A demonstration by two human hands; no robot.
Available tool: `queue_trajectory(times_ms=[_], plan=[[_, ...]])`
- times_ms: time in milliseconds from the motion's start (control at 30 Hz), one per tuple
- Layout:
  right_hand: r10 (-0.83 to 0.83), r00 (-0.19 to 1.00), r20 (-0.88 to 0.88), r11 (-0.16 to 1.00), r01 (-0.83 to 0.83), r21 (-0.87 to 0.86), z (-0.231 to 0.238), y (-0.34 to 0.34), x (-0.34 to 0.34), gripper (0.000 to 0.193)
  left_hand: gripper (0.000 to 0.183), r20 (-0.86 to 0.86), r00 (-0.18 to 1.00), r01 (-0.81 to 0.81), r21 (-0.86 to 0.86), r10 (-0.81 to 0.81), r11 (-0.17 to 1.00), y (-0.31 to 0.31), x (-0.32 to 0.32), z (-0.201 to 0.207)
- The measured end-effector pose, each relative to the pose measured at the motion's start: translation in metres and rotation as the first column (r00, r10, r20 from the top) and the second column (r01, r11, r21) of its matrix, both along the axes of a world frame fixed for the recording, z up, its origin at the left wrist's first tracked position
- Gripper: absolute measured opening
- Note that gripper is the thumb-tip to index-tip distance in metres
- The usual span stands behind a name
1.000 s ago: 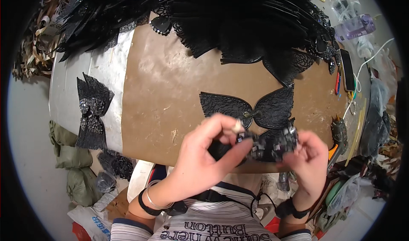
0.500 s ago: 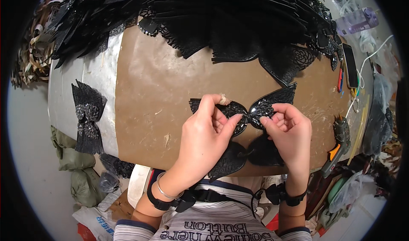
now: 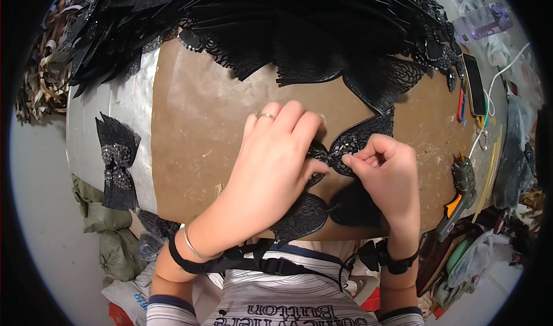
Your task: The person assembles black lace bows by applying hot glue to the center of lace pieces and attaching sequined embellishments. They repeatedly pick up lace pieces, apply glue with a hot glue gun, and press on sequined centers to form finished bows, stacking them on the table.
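Observation:
A black lace bow with shiny beading round its middle lies on the brown board. My left hand covers the bow's left half, its fingers curled down over it and its thumb by the centre; those fingertips are partly hidden. On the beaded right side, my right hand pinches with thumb and forefinger, other fingers folded in. Just below, near the table edge, lies another black piece with a lace wing and a plainer wing, partly under my hands.
A big heap of black lace bows fills the far side. One beaded bow lies at the left edge. On the right are a glue gun, a phone, a white cable and a purple bottle. The brown board covers the table's middle.
My left hand has turned over the bow, from a thumb-and-finger pinch to curled fingers hiding its left wing. My right hand stays on the beaded side, shifted slightly left.

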State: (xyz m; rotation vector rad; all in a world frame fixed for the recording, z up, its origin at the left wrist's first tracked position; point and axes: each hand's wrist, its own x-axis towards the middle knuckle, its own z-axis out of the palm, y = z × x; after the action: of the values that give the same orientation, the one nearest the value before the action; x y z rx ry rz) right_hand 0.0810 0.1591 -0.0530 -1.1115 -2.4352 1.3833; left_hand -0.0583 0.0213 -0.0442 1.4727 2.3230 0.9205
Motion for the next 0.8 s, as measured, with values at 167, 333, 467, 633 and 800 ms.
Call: queue_trajectory(times_ms=[167, 333, 467, 633, 800], plan=[[0.006, 0.994, 0.107, 0.998, -0.012, 0.054, 0.006, -0.003, -0.003, 0.025, 0.037, -0.01, 0.996, 0.086, -0.195, -0.09, 0.977, 0.009, -0.008, -0.01], [-0.048, 0.994, -0.095, 0.991, 0.06, 0.124, 0.002, -0.006, 0.008, 0.027, 0.029, 0.052, 0.982, 0.19, -0.158, -0.184, 0.969, 0.008, -0.012, -0.012], [-0.058, 0.935, -0.351, 0.895, 0.205, 0.397, 0.014, -0.013, 0.033, 0.022, 0.028, 0.386, 0.922, 0.049, -0.184, 0.026, 0.982, 0.0, -0.026, 0.026], [-0.108, 0.89, -0.442, 0.648, -0.275, -0.711, 0.034, -0.019, 0.029, 0.053, 0.029, 0.609, 0.793, -0.078, 0.07, 0.019, 0.995, -0.043, -0.006, 0.055], [-0.269, 0.801, -0.535, 0.651, -0.259, -0.714, 0.059, -0.047, -0.011, 0.032, 0.031, 0.635, 0.769, -0.152, 0.08, 0.067, 0.985, -0.07, 0.013, 0.065]])
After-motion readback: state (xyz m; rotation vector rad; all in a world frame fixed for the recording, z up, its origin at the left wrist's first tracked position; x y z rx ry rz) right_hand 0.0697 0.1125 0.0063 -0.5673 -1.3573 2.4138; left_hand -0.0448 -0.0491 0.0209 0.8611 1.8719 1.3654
